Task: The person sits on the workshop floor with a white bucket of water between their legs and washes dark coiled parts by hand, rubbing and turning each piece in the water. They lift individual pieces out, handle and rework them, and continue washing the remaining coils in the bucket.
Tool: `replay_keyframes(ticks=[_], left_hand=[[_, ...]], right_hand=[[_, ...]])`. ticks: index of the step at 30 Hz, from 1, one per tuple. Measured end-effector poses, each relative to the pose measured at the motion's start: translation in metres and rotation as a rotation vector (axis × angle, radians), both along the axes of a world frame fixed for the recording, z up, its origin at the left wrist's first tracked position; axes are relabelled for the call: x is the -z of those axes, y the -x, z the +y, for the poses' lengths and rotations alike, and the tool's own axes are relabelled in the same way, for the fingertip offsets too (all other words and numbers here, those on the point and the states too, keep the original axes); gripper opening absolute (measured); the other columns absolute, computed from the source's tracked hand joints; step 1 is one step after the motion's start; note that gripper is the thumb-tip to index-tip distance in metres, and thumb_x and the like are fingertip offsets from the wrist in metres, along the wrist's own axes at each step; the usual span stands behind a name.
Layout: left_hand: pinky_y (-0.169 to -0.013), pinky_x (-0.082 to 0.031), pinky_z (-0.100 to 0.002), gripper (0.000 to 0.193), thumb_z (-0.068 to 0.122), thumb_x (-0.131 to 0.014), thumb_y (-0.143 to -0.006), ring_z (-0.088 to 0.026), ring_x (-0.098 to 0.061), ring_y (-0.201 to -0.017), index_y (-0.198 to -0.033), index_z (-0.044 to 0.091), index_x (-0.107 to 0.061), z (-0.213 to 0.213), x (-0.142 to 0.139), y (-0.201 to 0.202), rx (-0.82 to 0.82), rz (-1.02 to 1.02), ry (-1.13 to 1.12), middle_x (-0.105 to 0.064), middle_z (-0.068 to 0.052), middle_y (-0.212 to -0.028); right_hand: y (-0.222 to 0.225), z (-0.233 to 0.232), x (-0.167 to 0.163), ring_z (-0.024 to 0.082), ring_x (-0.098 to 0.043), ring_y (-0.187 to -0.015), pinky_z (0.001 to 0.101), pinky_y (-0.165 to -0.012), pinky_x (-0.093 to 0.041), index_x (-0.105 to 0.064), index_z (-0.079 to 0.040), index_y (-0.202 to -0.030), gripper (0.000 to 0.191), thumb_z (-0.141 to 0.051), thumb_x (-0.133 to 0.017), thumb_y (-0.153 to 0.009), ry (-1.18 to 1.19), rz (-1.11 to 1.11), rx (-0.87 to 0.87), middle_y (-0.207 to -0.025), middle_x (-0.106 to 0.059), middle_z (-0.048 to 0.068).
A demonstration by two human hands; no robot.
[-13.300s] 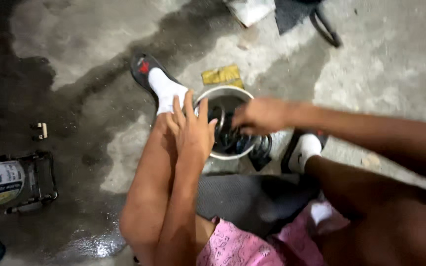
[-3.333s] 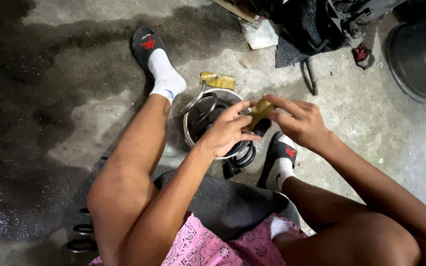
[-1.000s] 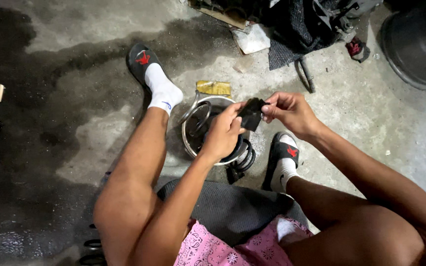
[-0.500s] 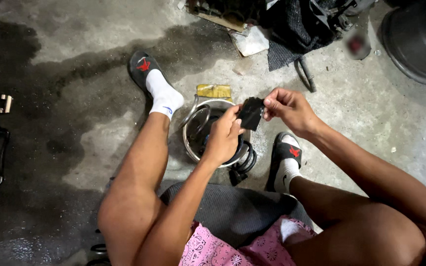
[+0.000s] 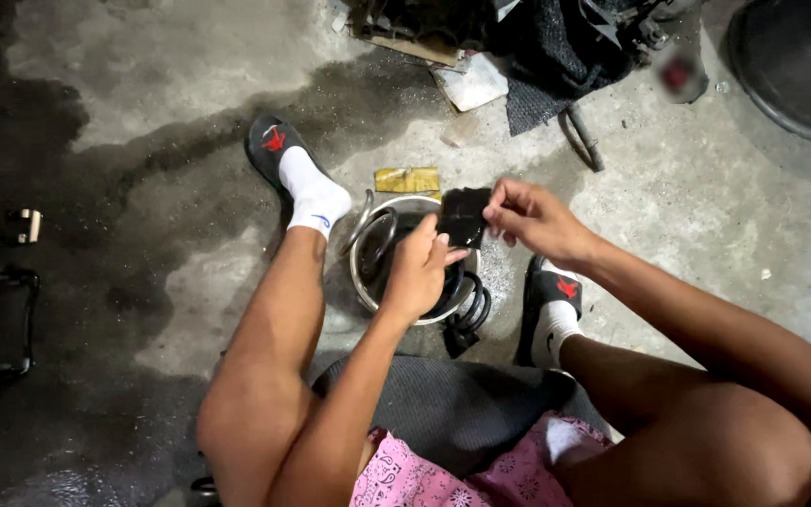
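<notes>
A seated person holds a small black pad [image 5: 465, 217] between both hands above a metal bowl [image 5: 365, 282] on a stained concrete floor [image 5: 706, 216]. The left hand [image 5: 417, 272] pinches the pad's near edge; the right hand [image 5: 535, 218] grips its right edge with its fingertips. Black cables [image 5: 469, 314] spill over the bowl's rim below the left hand. A yellow packet [image 5: 407, 180] lies just beyond the bowl. Bare floor opens to the right of the right hand.
</notes>
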State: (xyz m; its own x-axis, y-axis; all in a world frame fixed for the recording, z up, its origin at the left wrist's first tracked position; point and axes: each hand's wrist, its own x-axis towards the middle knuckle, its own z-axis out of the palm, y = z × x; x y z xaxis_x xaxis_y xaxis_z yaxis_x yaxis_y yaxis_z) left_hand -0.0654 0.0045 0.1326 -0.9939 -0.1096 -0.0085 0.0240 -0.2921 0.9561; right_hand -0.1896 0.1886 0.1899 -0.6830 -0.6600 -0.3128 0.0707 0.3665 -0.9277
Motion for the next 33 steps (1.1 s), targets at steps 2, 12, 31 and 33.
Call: replay_keyframes(ticks=[2,12,31,33], left_hand=[[-0.096,-0.064,-0.034,0.03,0.003,-0.039,-0.109,-0.019,-0.072,-0.108,-0.133,-0.01,-0.049,-0.002,-0.001,-0.002,0.017,0.047,-0.116,-0.066,-0.017,-0.12],[-0.072,-0.061,-0.036,0.037,0.005,-0.047,-0.101,-0.027,-0.08,-0.087,-0.137,-0.004,-0.05,-0.003,-0.022,-0.007,-0.069,-0.112,0.315,-0.074,-0.021,-0.1],[-0.089,-0.064,-0.032,0.022,0.002,-0.05,-0.106,-0.013,-0.071,-0.096,-0.122,-0.008,-0.061,-0.008,-0.009,-0.001,-0.023,0.028,-0.121,-0.072,-0.01,-0.108],[-0.088,-0.063,-0.032,0.022,0.003,-0.051,-0.107,-0.013,-0.07,-0.09,-0.123,-0.007,-0.06,-0.009,-0.01,-0.001,-0.008,-0.013,-0.195,-0.073,-0.01,-0.105]], right_hand=[[-0.006,-0.003,-0.003,0.006,-0.059,-0.073,0.024,-0.063,-0.05,-0.062,-0.011,-0.094,0.01,-0.018,-0.064,-0.099,-0.03,-0.036,0.004,-0.08,-0.063,-0.004],[-0.024,-0.012,-0.001,0.009,-0.068,-0.072,0.0264,-0.062,-0.058,-0.061,-0.005,-0.088,0.012,-0.011,-0.069,-0.096,-0.034,0.064,0.005,-0.08,-0.07,0.004],[-0.018,-0.004,0.002,0.007,-0.066,-0.08,0.0237,-0.068,-0.054,-0.054,-0.009,-0.123,0.033,-0.003,-0.067,-0.094,0.17,0.106,0.082,-0.093,-0.066,-0.002],[-0.018,-0.004,-0.001,0.007,-0.065,-0.08,0.0235,-0.068,-0.054,-0.058,-0.007,-0.117,0.022,-0.002,-0.066,-0.097,0.173,0.125,0.057,-0.093,-0.067,-0.001]])
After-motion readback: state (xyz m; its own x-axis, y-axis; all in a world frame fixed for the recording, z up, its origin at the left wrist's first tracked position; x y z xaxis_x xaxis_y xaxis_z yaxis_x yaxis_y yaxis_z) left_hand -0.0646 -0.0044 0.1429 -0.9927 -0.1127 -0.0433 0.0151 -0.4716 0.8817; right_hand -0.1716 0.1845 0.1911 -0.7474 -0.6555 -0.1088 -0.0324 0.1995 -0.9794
